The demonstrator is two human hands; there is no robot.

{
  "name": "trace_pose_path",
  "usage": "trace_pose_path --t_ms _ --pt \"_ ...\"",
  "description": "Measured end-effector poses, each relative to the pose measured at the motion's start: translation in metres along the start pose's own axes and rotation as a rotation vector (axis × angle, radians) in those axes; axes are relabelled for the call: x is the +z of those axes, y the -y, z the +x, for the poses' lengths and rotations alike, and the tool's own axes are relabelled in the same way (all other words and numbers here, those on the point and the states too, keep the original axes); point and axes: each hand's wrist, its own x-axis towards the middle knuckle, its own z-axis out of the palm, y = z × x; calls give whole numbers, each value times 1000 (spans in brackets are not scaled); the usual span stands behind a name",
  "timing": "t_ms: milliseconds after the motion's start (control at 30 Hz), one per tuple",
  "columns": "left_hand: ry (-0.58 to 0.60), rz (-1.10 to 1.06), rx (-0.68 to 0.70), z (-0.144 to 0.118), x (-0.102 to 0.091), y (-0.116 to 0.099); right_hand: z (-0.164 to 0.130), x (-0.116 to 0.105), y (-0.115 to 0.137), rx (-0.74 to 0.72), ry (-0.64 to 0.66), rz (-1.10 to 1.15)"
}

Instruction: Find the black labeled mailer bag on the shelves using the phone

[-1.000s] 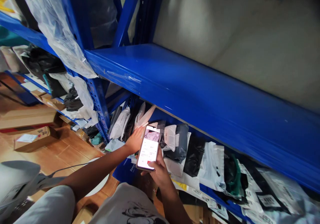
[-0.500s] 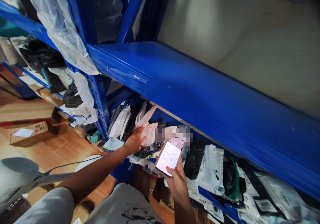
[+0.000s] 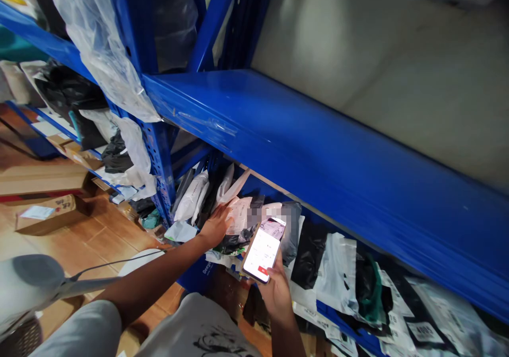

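Smartphone [image 3: 260,253], its screen lit, is clasped in the right hand [image 3: 276,289], the thumb placed by the screen's lower right corner; it is held over the front edge of the lower shelf [image 3: 348,329], toward the left end. By the left hand [image 3: 217,226], fingers extended, a pale pink parcel [image 3: 239,215] is touched at its left side; whether it is pinched cannot be told. Farther right along the shelf, a black parcel [image 3: 308,253] and a white parcel [image 3: 337,272] are set side by side; near the left corner, white packets [image 3: 192,197] are leaned.
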Motion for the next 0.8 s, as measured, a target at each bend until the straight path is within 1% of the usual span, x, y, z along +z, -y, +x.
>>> trace_pose_path --t_ms 133,333,533,800 --pt "-50 19 -81 5 7 -6 2 1 -3 -7 22 -16" --pt "-101 27 -153 14 18 -11 3 -1 -7 -12 -2 -29" --pt "-95 33 -87 14 18 -11 2 -1 -7 0 -15 -46" --pt "-138 75 -83 19 20 -20 4 1 -12 24 -31 -26"
